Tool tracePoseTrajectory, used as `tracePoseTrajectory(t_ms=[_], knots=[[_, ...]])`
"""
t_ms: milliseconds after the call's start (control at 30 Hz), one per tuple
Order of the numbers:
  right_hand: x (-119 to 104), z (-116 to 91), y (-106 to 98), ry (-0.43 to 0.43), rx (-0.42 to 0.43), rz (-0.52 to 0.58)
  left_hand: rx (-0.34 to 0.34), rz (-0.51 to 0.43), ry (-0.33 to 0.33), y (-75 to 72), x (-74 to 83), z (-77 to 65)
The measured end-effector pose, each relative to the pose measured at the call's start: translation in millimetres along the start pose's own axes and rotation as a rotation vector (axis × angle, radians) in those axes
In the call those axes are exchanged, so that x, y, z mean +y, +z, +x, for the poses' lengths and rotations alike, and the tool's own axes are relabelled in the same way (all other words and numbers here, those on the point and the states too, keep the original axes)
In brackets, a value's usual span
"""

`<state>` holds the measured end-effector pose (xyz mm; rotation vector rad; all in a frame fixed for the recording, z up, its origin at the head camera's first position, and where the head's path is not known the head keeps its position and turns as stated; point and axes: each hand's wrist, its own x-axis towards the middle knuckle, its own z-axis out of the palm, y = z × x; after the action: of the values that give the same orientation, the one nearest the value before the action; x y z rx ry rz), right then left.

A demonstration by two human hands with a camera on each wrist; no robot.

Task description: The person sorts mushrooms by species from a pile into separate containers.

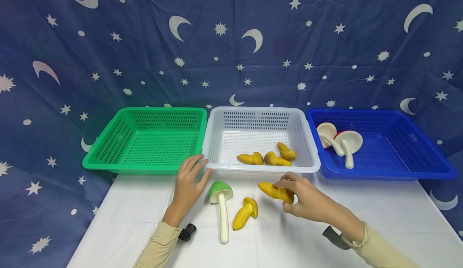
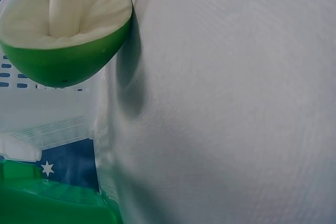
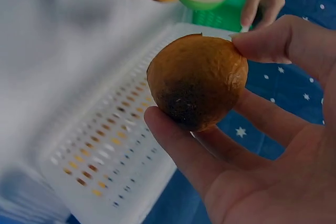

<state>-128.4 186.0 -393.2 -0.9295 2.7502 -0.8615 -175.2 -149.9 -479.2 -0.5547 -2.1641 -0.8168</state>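
Note:
My right hand [image 1: 307, 197] pinches a yellow toy mushroom [image 1: 275, 191] between thumb and fingers, just in front of the white basket. In the right wrist view its rounded cap [image 3: 197, 82] faces the camera, with a dark patch on it. My left hand [image 1: 189, 185] holds nothing; its fingertips are right at the front rims where the green and white baskets meet. To its right a green-capped toy mushroom [image 1: 223, 215] with a long white stem lies on the white cloth. Another yellow mushroom [image 1: 245, 213] lies between that one and my right hand.
A green basket [image 1: 144, 166] stands at the left. The white basket [image 1: 260, 167] in the middle holds several yellow mushrooms [image 1: 276, 159]. At the right, a blue basket [image 1: 383, 174] contains two red-capped mushrooms [image 1: 349, 141]. A blue star-patterned curtain [image 1: 231, 51] hangs behind.

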Motion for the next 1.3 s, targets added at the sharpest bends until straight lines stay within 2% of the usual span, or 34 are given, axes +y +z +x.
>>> tracePoseTrajectory(t_ms=[300, 533, 1033, 1300], knots=[[-2.0, 16.8, -17.8, -0.037, 0.046, -0.054, 0.008, -0.002, 0.003, 0.3, -2.5, -2.3], [-1.4, 31.6, -27.0, -0.024, 0.065, -0.058, 0.016, -0.006, 0.009, 1.3, -4.3, -1.9], [8.2, 65.6, -38.9, -0.092, 0.11, -0.081, 0.018, -0.011, 0.018, 1.1, -4.5, -0.2], [18.1, 84.7, -39.7, -0.07, 0.127, -0.077, 0.022, -0.007, 0.028, 2.9, -5.0, -0.5]])
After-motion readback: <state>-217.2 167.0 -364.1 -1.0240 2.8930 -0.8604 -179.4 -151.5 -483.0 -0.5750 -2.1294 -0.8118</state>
